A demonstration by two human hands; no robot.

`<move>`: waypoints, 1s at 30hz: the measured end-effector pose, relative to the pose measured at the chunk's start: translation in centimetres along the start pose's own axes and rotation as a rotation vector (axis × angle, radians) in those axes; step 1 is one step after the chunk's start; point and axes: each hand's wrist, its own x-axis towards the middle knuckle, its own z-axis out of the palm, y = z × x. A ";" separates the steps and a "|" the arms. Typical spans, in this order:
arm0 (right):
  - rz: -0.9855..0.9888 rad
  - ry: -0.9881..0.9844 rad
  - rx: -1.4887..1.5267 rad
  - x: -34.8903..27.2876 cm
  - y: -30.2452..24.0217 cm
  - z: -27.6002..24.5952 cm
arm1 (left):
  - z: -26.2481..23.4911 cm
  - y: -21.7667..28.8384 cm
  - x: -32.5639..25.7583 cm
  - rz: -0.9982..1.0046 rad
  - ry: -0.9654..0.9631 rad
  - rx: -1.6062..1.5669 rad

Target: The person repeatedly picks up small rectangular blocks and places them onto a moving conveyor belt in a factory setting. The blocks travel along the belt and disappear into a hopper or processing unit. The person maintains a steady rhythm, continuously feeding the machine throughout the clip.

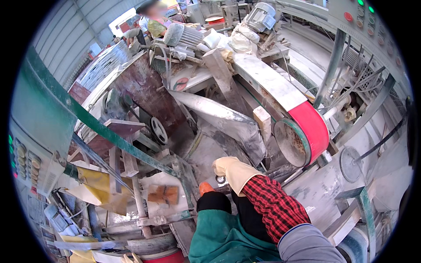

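My right hand (pixel 233 172) wears a cream rubber glove below a red-and-black checked sleeve cover (pixel 274 201). It reaches forward over my leg, with its back toward me and its fingers mostly hidden. A small shiny round thing (pixel 220 179) shows just under the glove; I cannot tell whether the hand touches it. At the lower edge, pale fingertips of my left hand (pixel 130 258) show beside a red belt roller (pixel 164 257), stretched apart with nothing visible between them. A green apron (pixel 219 234) covers my lap, and an orange boot toe (pixel 205 188) shows ahead of it.
A belt (pixel 309 131), white and red, runs round a drum ahead on the right. Control panels (pixel 26 162) flank both sides. A green curved bar (pixel 109 136) crosses the left. Beyond are a handwheel (pixel 158 130), dusty motors (pixel 188 36) and a person (pixel 155 22).
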 end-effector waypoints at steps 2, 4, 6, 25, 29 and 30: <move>-0.011 0.030 0.014 -1.4 -0.3 -0.5 | 0.0 -0.6 -0.9 0.020 0.063 -0.073; -0.008 0.078 0.046 -2.9 0.0 -0.9 | 0.0 -0.7 -1.8 0.058 0.113 -0.152; -0.023 0.096 0.116 -2.8 0.5 -0.7 | 0.0 -0.6 -2.6 0.101 0.157 -0.244; -0.884 0.010 1.587 -9.2 -11.5 1.3 | -4.2 31.6 -3.2 1.370 0.080 -1.136; -0.909 0.566 1.560 -9.8 -10.7 0.8 | -4.5 34.9 -4.5 1.510 0.090 -1.050; -0.932 0.633 1.564 -9.2 -9.9 0.6 | -5.5 35.0 -4.9 1.536 0.099 -1.006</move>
